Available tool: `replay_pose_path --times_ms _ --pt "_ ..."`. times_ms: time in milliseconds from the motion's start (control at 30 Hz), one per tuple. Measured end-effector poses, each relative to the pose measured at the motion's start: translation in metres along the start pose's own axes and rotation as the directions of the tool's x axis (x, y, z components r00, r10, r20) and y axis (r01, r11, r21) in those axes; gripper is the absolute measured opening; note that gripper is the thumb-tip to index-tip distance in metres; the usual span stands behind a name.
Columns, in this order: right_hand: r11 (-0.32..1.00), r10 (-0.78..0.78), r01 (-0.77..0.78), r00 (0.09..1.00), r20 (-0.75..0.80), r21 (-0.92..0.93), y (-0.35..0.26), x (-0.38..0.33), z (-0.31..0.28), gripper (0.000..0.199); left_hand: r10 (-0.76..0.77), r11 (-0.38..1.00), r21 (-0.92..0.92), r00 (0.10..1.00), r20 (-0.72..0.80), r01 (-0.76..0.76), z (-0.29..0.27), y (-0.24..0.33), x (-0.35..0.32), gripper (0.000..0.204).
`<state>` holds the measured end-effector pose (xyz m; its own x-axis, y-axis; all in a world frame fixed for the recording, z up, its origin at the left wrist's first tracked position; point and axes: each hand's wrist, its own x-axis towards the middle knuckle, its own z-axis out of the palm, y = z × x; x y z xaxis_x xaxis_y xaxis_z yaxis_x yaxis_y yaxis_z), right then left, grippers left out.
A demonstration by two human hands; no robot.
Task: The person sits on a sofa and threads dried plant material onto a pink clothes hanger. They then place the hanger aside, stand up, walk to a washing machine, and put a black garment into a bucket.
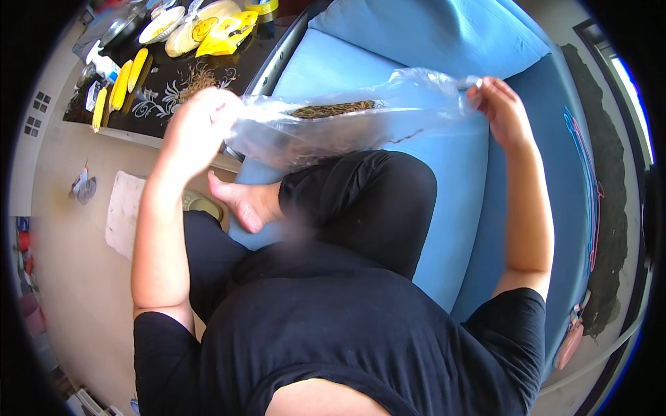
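Stretched between my two hands is a clear plastic bag [326, 135], held up over my folded leg and the blue sofa. Inside it lies a bundle of brown, dried, stick-like strands [333, 109], with a stray dark strand toward the right. My left hand [211, 114] is closed around the bag's left end, near the table edge. At the other end, my right hand [499, 107] pinches a gathered, twisted corner of the plastic. Some of the bag's lower part is blurred.
On the black patterned table [156, 87] at upper left lie several corn cobs [120, 84], a heap of brown dry strands [198, 80], a yellow packet [227, 33] and a white bowl [161, 25]. The blue sofa [444, 201] is beneath me; hangers [590, 180] are at the right.
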<state>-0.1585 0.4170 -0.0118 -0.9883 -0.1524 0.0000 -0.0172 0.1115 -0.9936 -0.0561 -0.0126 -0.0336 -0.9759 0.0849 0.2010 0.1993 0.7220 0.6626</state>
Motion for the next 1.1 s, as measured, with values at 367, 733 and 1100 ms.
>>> replay_pose_path --times_ms 367,733,1100 --pt "0.876 -0.403 0.452 0.877 -0.263 0.166 -0.106 0.091 -0.148 0.014 0.114 0.894 -0.371 0.927 -0.357 -0.253 -0.022 0.072 0.15 0.013" --pt "0.943 -0.332 0.327 0.936 0.12 0.059 -0.074 0.017 -0.062 0.026 0.186 0.968 -0.144 0.974 -0.13 -0.204 0.075 0.079 0.162 0.02" --pt "0.904 -0.389 0.347 0.911 -0.139 -0.25 0.03 0.009 -0.054 0.053 0.184 0.776 -0.608 0.982 -0.035 -0.167 0.097 0.022 0.106 0.047"
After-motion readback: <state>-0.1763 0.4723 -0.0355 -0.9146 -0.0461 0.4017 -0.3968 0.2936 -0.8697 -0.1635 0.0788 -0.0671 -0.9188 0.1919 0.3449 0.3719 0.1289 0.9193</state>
